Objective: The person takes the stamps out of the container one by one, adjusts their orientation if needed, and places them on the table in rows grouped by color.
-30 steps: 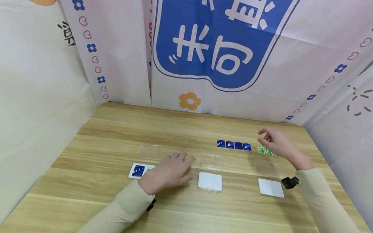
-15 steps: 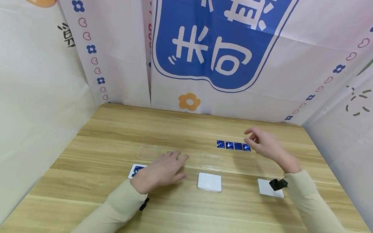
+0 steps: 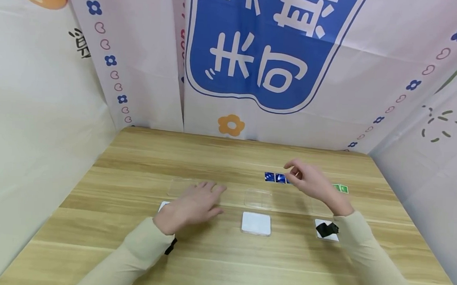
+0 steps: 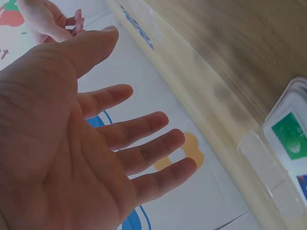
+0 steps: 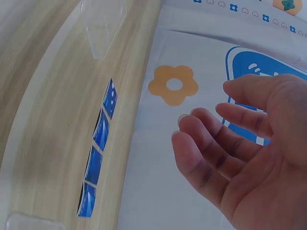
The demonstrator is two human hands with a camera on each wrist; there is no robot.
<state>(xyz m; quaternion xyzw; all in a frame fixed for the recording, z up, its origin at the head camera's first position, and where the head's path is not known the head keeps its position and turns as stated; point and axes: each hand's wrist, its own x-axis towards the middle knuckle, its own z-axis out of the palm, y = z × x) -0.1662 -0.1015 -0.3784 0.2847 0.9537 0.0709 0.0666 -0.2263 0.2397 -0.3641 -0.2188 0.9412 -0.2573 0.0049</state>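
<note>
My left hand point(image 3: 190, 207) hovers over the left part of the table, palm down, fingers spread and holding nothing. Partly beneath it is a white square plate in a clear case point(image 4: 298, 98), bearing a green picture point(image 4: 290, 135) and part of a blue one. My right hand point(image 3: 312, 182), fingers loosely bent and grasping nothing, hangs above a row of small blue picture cards point(image 5: 94, 165). It hides the right end of that row in the head view. Green picture cards point(image 3: 343, 189) lie beyond its wrist, partly covered.
A white square plate in a clear case point(image 3: 256, 224) lies mid-table, with a clear lid point(image 3: 258, 199) behind it. Another white plate point(image 3: 333, 239) is under my right wrist. Fabric walls enclose the wooden table point(image 3: 222, 267) at the back and sides.
My right hand has moved left, from above the green cards to above the blue ones. My left hand has drifted slightly left, covering more of the left plate.
</note>
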